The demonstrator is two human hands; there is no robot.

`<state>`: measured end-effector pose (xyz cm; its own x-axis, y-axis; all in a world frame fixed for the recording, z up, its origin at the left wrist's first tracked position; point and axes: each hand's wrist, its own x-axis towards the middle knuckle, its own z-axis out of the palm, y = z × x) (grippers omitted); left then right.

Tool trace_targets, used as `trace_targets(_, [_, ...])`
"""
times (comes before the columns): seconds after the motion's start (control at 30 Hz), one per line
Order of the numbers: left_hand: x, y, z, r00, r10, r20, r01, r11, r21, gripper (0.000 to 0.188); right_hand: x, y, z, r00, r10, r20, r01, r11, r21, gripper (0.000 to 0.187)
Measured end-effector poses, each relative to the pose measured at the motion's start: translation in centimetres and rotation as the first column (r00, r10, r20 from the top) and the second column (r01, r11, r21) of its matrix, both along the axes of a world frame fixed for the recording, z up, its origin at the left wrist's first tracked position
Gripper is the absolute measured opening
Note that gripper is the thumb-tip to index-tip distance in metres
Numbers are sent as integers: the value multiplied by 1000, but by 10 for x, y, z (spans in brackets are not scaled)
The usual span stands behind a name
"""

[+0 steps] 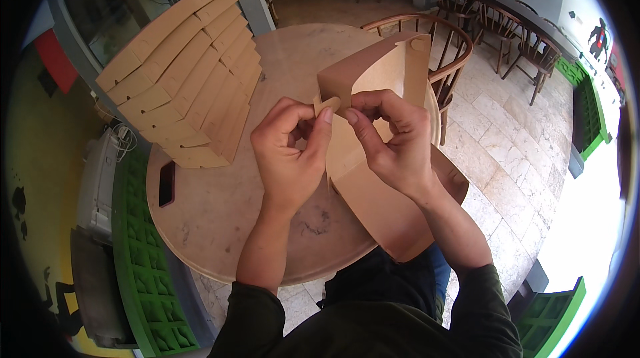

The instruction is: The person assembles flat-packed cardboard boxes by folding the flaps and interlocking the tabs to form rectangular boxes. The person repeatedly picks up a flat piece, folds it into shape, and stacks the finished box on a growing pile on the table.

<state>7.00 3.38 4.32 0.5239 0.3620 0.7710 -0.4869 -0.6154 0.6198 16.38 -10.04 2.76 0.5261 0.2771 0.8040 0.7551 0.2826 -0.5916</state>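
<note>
A brown cardboard box (390,215), partly folded, stands in front of me over the right side of the round table. One panel hangs down toward my lap, and another wall rises at the far side. My left hand (291,145) pinches a rounded cardboard tab at the box's left corner between thumb and fingers. Close beside it, my right hand (393,141) grips the edge of the adjoining wall, thumb and fingertips pressed together on the cardboard. The two hands nearly touch at that corner. My fingers hide part of the tab and its slot.
Several folded cardboard boxes (193,78) are stacked at the table's left. A dark phone (167,183) lies near the left edge of the round table (220,225). A wooden chair (453,51) stands close behind the right edge. Green latticed panels (157,285) flank the left side.
</note>
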Motion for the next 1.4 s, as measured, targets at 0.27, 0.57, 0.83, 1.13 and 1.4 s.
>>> trace_targets(0.27, [2, -6, -2, 998, 52, 30, -54, 995, 79, 17, 1, -3, -3, 999, -31, 13, 32, 999, -29, 11])
trace_targets(0.57, [5, -7, -6, 992, 95, 78, -101, 993, 69, 18, -6, -5, -2, 990, -112, 81, 117, 991, -61, 12])
trace_targets(0.83, [6, -8, -8, 994, 58, 89, -64, 995, 74, 17, -10, -6, -1, 959, -168, 229, 181, 983, -37, 13])
trace_targets(1.13, [6, -11, -9, 997, -40, 59, 38, 998, 40, 17, -5, -8, -4, 987, 117, -111, -119, 993, -12, 11])
trace_targets(1.4, [11, 0, -12, 1000, 6, 6, -7, 985, 172, 22, 10, -2, 0, 821, 364, -440, -393, 919, 26, 10])
